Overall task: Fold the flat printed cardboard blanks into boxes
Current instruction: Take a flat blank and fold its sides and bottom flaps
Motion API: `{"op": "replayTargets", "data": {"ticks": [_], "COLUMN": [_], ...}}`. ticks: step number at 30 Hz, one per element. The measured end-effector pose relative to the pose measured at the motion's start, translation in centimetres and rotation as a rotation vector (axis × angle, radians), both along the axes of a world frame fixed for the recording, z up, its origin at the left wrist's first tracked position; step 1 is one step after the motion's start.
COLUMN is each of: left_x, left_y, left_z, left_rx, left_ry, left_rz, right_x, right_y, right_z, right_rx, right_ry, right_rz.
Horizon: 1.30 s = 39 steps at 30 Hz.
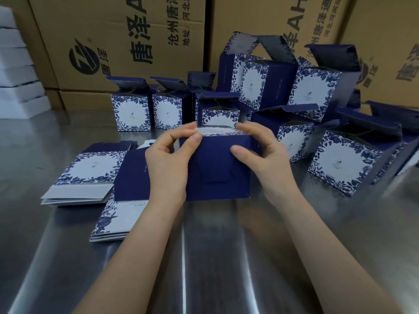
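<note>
At the far left I see a stack of white foam trays against the brown shipping cartons that wall off the back of the steel surface. Moving in, two piles of flat blanks lie on the surface. The farther pile shows a white panel framed in blue leaves. The nearer pile lies just beside it and runs partly under my left forearm.

My left grip pinches the top left corner of the box in work between thumb and forefinger, the other fingers curled behind. That box is at the middle of the surface, between both grips, with a plain dark blue face turned toward me and the outline of a tucked flap showing on it. Its lower edge is down at the surface, though I cannot tell whether it rests there. My right grip holds the top right corner, thumb pressed flat on the near face and fingers curled over the top edge.

Behind the grips a row of folded boxes stands upright with lid flaps raised. Further right, a crowd of finished boxes sits close together, some stacked on others and several tilted, all with lids open.
</note>
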<state>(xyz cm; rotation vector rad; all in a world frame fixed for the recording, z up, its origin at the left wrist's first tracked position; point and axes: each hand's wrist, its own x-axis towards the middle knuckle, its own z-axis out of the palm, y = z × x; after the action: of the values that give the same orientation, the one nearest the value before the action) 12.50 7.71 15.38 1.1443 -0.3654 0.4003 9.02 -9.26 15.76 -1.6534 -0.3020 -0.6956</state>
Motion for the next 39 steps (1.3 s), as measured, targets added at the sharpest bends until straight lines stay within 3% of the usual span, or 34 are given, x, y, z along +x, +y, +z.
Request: {"op": "replayTargets", "data": {"ticks": [7,15,39], "left_x": [0.2,-0.4,-1.0], "left_y": [0.0,0.2,-0.7], "left_z": [0.0,0.4,-0.6], "left_rx": [-0.013,0.216,0.388], "left_ry": [0.027,-0.055,-0.199], "left_rz": [-0.018,-0.163,0.184], "right_x": [-0.3,-0.2,0.2], "right_y": [0.3,0.1,0.7], "right_z": [-0.2,-0.1,-1.0], "right_rx": [-0.185,-0.102,-0.183], "right_ry": [0.097,0.027,-0.046], "right_rz": [0.104,-0.002,-0.295]}}
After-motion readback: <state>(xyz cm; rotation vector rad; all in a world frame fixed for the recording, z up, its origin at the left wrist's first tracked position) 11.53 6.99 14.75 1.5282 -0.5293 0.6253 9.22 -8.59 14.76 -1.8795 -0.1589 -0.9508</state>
